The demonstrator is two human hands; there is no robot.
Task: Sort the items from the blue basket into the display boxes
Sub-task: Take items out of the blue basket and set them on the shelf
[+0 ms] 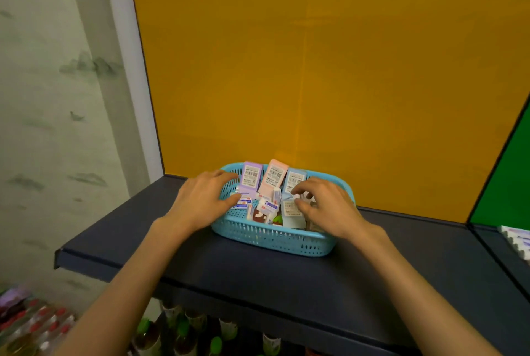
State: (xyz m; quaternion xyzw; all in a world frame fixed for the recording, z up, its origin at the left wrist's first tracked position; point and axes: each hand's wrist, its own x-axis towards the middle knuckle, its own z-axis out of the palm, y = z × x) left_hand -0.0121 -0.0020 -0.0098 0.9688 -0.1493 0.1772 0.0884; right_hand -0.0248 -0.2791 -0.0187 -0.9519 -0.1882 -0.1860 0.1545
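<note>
A light blue perforated basket (269,238) stands on a dark shelf (258,278) against an orange back panel. Several small boxes fill it: a purple one (251,179), a pink one (274,177) and a pale blue one (295,179) stand upright at the back, and smaller white packets (266,208) lie in the middle. My left hand (202,200) rests on the basket's left rim with its thumb inside and fingers over the edge. Inside the basket's right half, my right hand (324,206) curls its fingers among the boxes; what it holds I cannot make out.
A stack of pale purple and white packs (516,241) lies on the neighbouring shelf at the right, before a green panel (507,177). Bottles (177,335) stand on the shelf below. More bottles with red caps (34,324) sit at the lower left. A painted wall is at the left.
</note>
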